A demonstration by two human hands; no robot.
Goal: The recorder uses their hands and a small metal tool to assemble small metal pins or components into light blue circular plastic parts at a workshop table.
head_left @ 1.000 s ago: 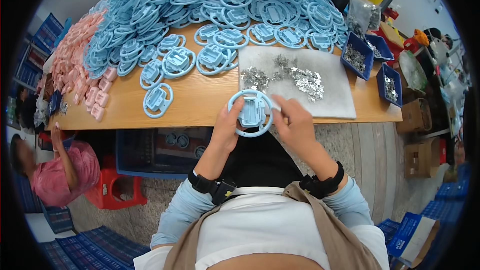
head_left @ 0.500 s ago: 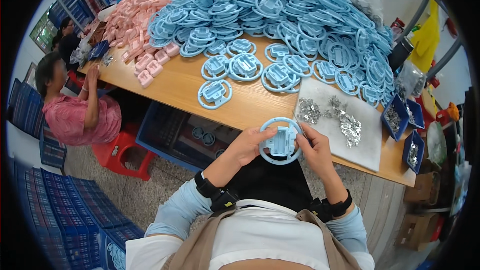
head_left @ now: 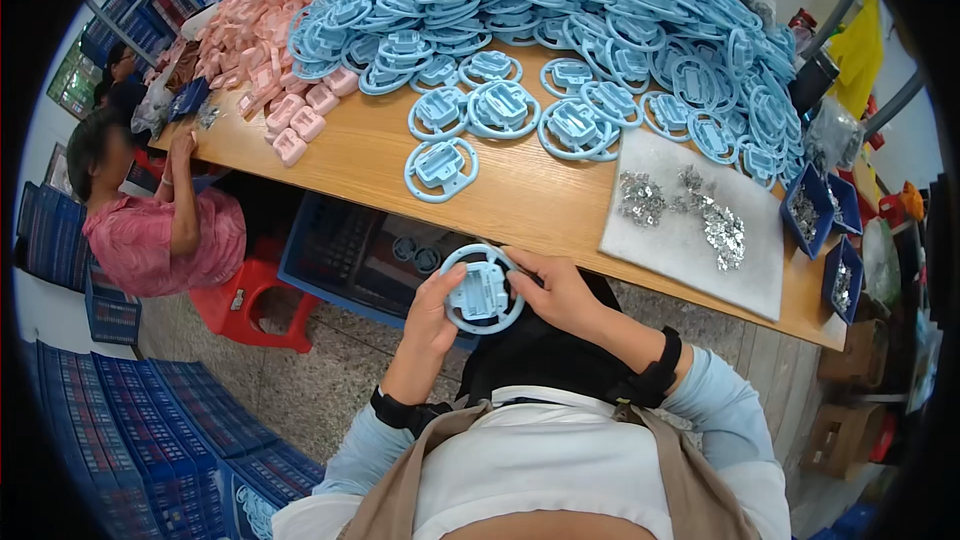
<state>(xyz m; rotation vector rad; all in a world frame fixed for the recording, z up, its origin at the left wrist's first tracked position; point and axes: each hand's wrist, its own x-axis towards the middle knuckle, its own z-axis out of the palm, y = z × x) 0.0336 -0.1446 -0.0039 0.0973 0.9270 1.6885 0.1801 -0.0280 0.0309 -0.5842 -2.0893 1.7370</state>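
Both my hands hold a light blue plastic wheel-shaped part (head_left: 481, 292), an oval ring with a boxy centre like a toy steering wheel, just off the table's front edge. My left hand (head_left: 436, 308) grips the left side of its rim, thumb on the front. At the upper right of the ring, my right hand (head_left: 556, 290) closes with thumb and fingers; the fingertips behind are hidden. On the table beyond lies a single similar blue part (head_left: 441, 170). A white foam sheet (head_left: 640, 230) to the right bears small metal pieces (head_left: 724, 238) in loose heaps.
Blue parts (head_left: 560, 0) form a large heap across the back of the wooden table (head_left: 350, 165), beside a heap of pink plastic pieces (head_left: 255, 35). Blue bins (head_left: 843, 280) with metal pieces stand at the right end. A person in pink (head_left: 165, 230) sits at left near a red stool (head_left: 260, 305).
Both hands have shifted left with the blue part, away from the foam sheet. The part has turned a little, and my right forearm now reaches further across.
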